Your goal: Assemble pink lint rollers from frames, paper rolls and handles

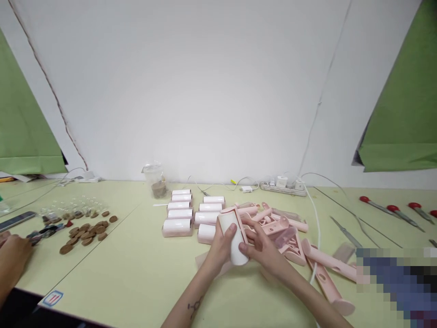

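A white roll point(235, 237) in a pink holder is held tilted between my two hands above the table. My left hand point(221, 243) wraps its left side, the thumb pressed on the white surface. On the right side, my right hand point(257, 243) grips the pink edge with thumb and fingers. Behind and to the left, several white rolls in pink holders point(177, 227) lie in two columns. Right of my hands is a heap of loose pink plastic parts point(273, 223). A clear sheet lies partly under my hands.
Another person's hand point(17, 250) is at the far left, near brown discs point(87, 232) and small glass pieces. A power strip point(283, 189) lies by the wall, its white cable crossing the right side. Red-topped tools point(399, 214) lie far right. A plastic bag point(155, 182) stands behind.
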`<state>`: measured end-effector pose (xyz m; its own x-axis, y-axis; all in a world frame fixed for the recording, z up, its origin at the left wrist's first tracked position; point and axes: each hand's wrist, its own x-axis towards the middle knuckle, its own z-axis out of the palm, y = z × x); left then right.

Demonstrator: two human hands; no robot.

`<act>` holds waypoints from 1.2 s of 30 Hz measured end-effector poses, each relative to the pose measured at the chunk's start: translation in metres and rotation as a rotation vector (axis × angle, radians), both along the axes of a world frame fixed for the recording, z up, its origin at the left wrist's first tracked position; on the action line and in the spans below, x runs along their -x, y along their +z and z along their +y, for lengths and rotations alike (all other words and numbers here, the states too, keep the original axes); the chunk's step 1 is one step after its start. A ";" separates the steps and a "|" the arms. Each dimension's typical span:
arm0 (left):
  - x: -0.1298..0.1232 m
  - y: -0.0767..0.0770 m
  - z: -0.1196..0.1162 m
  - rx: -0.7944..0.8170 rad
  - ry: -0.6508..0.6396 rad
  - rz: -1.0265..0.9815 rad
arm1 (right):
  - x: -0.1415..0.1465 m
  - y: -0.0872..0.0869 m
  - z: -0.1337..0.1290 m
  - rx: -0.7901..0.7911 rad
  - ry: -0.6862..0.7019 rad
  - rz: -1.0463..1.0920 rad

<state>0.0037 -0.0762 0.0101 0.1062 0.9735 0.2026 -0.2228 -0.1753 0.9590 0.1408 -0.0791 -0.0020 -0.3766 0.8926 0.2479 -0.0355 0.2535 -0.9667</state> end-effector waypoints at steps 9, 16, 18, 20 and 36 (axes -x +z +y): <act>0.084 -0.034 -0.044 0.023 -0.041 0.755 | -0.010 0.000 0.008 -0.127 -0.191 -0.182; 0.057 -0.038 -0.016 -0.026 -0.358 0.582 | -0.023 0.015 0.002 -0.356 -0.029 -0.590; 0.055 -0.041 -0.008 -0.069 -0.356 0.526 | -0.027 0.020 0.001 -0.427 -0.056 -0.663; 0.056 -0.046 -0.004 -0.080 -0.327 0.486 | -0.027 0.023 -0.001 -0.482 -0.073 -0.712; 0.065 -0.062 -0.002 -0.169 -0.270 0.576 | -0.019 0.012 -0.005 -0.444 -0.003 -0.787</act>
